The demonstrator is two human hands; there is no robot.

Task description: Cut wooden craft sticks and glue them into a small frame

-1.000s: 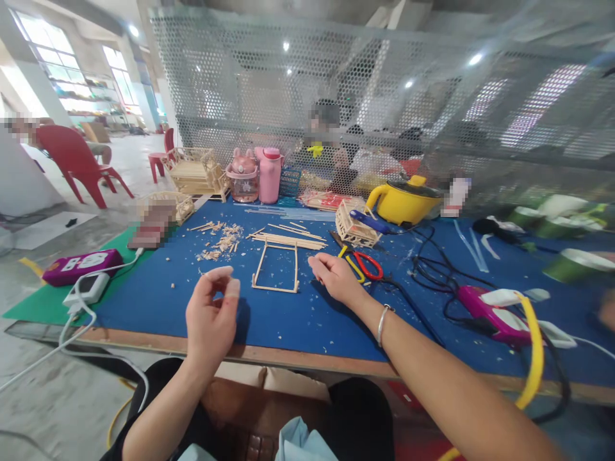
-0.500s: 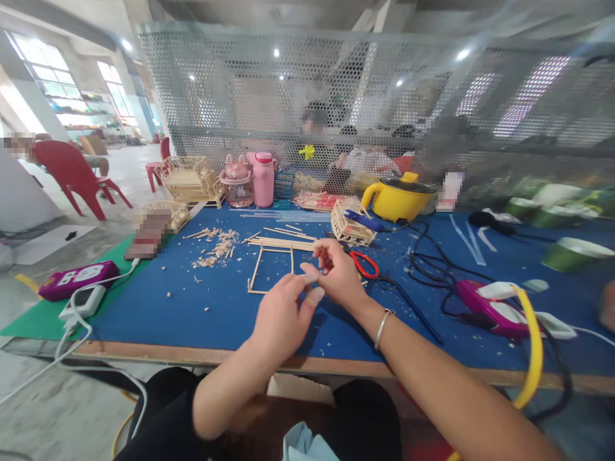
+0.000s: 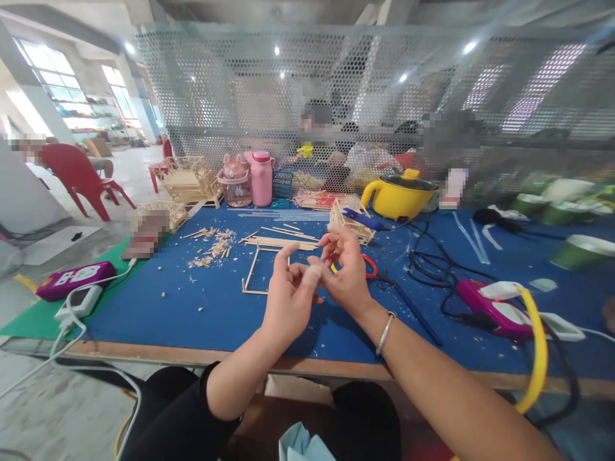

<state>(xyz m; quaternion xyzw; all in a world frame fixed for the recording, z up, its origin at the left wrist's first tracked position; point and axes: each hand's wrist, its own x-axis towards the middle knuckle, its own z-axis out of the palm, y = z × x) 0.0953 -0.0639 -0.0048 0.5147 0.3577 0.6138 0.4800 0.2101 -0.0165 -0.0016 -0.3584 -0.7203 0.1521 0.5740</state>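
Observation:
My left hand (image 3: 291, 298) and my right hand (image 3: 350, 274) meet above the mat, thumbs and fingertips close together. Both hands are closed in a pinch, and anything small between the fingertips cannot be made out. Behind my left hand a small frame of thin wooden sticks (image 3: 254, 269) lies flat, partly covered by that hand. Just past it rests a row of loose wooden sticks (image 3: 276, 242). Red-handled scissors (image 3: 369, 266) lie beside my right hand, partly hidden by it. A small stick-built piece (image 3: 353, 225) with a blue glue gun (image 3: 362, 219) on it stands beyond.
Wood scraps (image 3: 218, 246) are scattered left on the blue mat (image 3: 192, 333). At the back stand a pink flask (image 3: 262, 179) and a yellow pot (image 3: 398, 200). Black cables (image 3: 432, 262) and a purple power strip (image 3: 490, 306) lie right. Behind rises a perforated metal screen (image 3: 230, 96).
My left hand has turned more upright, its fingers raised, and covers more of the stick frame. My right hand has shifted slightly; both hands stay together.

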